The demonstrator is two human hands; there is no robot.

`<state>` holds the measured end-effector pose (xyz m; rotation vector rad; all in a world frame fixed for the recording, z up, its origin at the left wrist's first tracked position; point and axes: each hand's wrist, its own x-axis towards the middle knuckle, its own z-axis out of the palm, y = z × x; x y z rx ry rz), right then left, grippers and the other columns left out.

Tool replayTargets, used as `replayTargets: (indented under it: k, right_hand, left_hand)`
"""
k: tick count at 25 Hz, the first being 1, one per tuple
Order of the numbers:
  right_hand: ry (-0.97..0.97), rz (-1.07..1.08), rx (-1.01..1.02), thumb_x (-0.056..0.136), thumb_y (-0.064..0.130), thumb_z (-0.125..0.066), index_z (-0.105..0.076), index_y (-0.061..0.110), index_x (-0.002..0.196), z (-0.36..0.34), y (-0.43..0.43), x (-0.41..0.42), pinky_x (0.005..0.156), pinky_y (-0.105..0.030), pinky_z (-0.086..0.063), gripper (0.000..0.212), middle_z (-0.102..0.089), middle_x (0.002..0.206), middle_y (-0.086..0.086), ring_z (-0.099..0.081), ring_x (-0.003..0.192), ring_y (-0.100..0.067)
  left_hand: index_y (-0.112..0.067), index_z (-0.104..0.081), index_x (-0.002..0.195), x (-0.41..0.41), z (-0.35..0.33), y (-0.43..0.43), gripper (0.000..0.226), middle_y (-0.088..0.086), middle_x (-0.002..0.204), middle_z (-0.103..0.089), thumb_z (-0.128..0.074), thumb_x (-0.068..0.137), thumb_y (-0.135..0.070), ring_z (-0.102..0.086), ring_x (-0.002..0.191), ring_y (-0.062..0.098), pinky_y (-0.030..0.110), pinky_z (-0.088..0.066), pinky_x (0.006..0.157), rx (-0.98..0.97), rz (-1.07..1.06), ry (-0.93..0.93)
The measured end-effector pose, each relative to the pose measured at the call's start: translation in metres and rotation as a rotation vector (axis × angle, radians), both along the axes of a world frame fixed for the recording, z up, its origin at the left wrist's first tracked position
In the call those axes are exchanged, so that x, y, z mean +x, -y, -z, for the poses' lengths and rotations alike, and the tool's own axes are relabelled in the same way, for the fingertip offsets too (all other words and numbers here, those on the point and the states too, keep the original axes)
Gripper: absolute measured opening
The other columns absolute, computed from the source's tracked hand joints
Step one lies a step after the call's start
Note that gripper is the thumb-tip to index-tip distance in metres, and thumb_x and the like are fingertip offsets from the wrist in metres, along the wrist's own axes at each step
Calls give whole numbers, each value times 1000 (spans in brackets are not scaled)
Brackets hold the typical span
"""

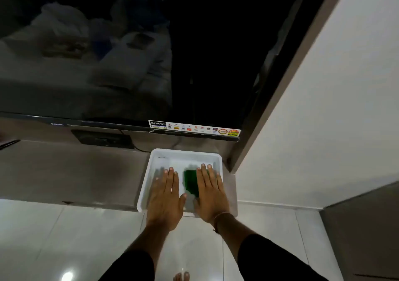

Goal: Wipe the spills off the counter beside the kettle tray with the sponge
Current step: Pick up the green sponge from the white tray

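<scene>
Both your flat, spread hands, left hand and right hand on the dark green sponge, sit inside the white rectangular plastic tray; the grey counter awaits wiping.

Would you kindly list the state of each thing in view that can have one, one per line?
left hand: flat, fingers spread, palm down in the tray, holding nothing.
right hand: flat, palm down, pressing on the sponge.
sponge: green, lying in the tray, partly under the right hand, blurred.
tray: white, upright on the counter, no kettle in it.
television: off, dark screen showing reflections.
counter: grey; no spills can be made out.
</scene>
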<state>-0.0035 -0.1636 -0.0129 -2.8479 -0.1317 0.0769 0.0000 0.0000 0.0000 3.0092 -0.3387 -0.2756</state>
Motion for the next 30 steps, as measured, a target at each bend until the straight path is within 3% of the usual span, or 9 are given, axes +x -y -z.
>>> replayTargets:
  k: [4, 9, 11, 14, 18, 22, 27, 30]
  right_hand:
    - [-156, -47, -83, 99, 39, -58, 4, 15, 162, 23, -7, 37, 126, -47, 4, 92, 8, 172, -6, 10, 158, -31]
    - [-237, -91, -138, 110, 25, -32, 7, 13, 161, 54, -6, 46, 129, -47, 2, 66, 11, 172, -7, 12, 158, -28]
    - [-235, -81, -124, 111, 23, -31, 6, 12, 161, 58, -7, 50, 129, -48, 0, 64, 9, 172, -6, 11, 158, -27]
    - [-174, -81, -119, 110, 20, -38, 2, 12, 162, 63, -7, 49, 128, -45, 2, 66, 5, 173, -7, 8, 158, -27]
    - [-130, -95, -60, 109, 23, -43, 4, 14, 162, 45, -4, 47, 129, -47, -6, 71, 7, 173, -7, 10, 158, -27]
    - [17, -98, -72, 104, 16, -55, 0, 13, 162, 7, 19, 19, 127, -47, -5, 80, 0, 173, -10, 5, 158, -31]
    - [110, 82, -62, 103, 3, -46, 2, 12, 162, -38, 111, -52, 126, -42, 0, 76, 1, 173, -10, 7, 158, -30]
    - [152, 210, -80, 96, -11, -41, 3, 10, 161, -53, 193, -111, 128, -43, -2, 81, 2, 172, -10, 8, 158, -30]
  left_hand:
    - [-7, 11, 161, 39, 20, -10, 78, 18, 169, 18, -13, 105, -57, 22, 154, 36, 54, -5, 128, 18, 70, 51]
    - [-9, 12, 160, 58, 34, -6, 76, 16, 169, 19, -20, 108, -54, 23, 153, 32, 49, 15, 124, 66, 122, 19]
    - [-9, 12, 160, 61, 35, -5, 75, 16, 169, 19, -19, 108, -53, 23, 153, 32, 48, 18, 121, 73, 110, -3]
    - [-8, 12, 160, 64, 37, -6, 75, 17, 168, 20, -18, 108, -54, 22, 154, 32, 49, 15, 124, 70, 110, -12]
    - [-10, 14, 160, 62, 27, -8, 78, 15, 169, 19, -16, 106, -57, 21, 155, 31, 51, -1, 129, 49, 113, -21]
    - [-7, -10, 162, 45, -6, 8, 84, 16, 170, -3, -6, 99, -61, 0, 157, 34, 55, -11, 128, -4, 159, 54]
    - [-5, -27, 159, 5, -45, 93, 85, 19, 167, -25, -1, 101, -61, -21, 154, 39, 59, -23, 124, -33, 304, 75]
    - [-8, -12, 162, -34, -57, 175, 88, 16, 172, -11, 6, 95, -62, -7, 158, 35, 54, -10, 128, -47, 410, 108]
